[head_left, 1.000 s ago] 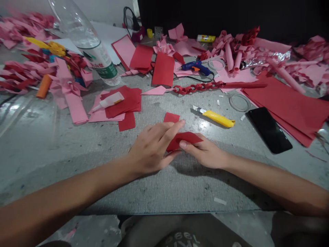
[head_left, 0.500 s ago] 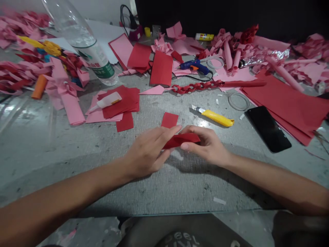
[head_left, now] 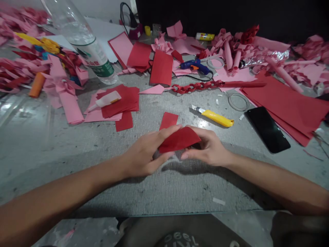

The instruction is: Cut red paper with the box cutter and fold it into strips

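Between both hands a small piece of red paper (head_left: 180, 140) is held just above the table, its surface slightly curved. My left hand (head_left: 147, 151) grips its left end, with the thumb below and the fingers along the upper edge. My right hand (head_left: 209, 145) has the right end, its fingers curled behind the paper and partly hidden. Just beyond the hands a red paper square (head_left: 169, 120) lies flat. A yellow utility knife (head_left: 217, 117) with its blade out rests beyond my right hand.
A stack of red paper (head_left: 128, 99) with a white glue bottle (head_left: 109, 98) on it lies left. Behind are a red paper chain (head_left: 195, 86), a blue glue gun (head_left: 195, 65) and a tilted-looking water bottle (head_left: 88, 48). A black phone (head_left: 267, 128) lies right.
The red paper has turned so that more of its face shows, where before it looked like a narrow strip. Both hands keep hold of it, the left thumb and fingers spread wider.
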A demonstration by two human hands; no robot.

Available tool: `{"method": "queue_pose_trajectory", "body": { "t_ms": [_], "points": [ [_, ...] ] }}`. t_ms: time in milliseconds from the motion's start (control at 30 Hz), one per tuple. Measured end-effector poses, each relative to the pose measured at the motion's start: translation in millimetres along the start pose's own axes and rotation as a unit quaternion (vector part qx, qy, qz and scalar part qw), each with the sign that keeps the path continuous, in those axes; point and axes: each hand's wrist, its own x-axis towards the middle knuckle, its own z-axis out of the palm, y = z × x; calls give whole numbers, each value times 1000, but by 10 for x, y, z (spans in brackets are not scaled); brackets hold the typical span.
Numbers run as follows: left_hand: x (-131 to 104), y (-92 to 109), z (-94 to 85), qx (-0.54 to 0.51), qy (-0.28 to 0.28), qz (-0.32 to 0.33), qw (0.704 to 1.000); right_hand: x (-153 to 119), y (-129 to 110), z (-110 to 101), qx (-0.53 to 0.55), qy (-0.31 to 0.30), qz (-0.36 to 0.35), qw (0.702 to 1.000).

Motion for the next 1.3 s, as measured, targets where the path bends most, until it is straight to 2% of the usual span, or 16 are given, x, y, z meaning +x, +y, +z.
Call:
{"method": "queue_pose_trajectory", "body": {
  "t_ms": [167, 267, 500, 733, 833, 900, 1067, 1167, 1300],
  "points": [
    [2, -1, 12, 0, -14, 19, 1000, 35, -25, 13, 8, 9, -23, 1000],
    [-1, -4, 37, 28, -15, 32, 999, 28, -22, 10, 2, 8, -7, 1000],
    [10, 18, 76, 72, -7, 17, 997, 15, -16, 32, -13, 3, 33, 999],
    [-4, 5, 74, 84, 47, -11, 995, 40, -18, 35, -80, 119, 45, 989],
    [6, 16, 48, 64, 72, -41, 995, 46, -19, 28, -77, 146, 47, 985],
    [20, 32, 24, 45, 93, -56, 993, 48, -32, 28, -64, 143, 63, 986],
    [50, 44, -12, 25, 143, -79, 986, 53, -61, 32, 1, 89, 106, 990],
    [53, 6, -8, 51, 131, -60, 988, 58, -57, 28, 11, 86, 111, 990],
    [44, -29, 19, 135, 76, 1, 988, 60, -49, 20, 8, 84, 121, 989]
  ]
}}
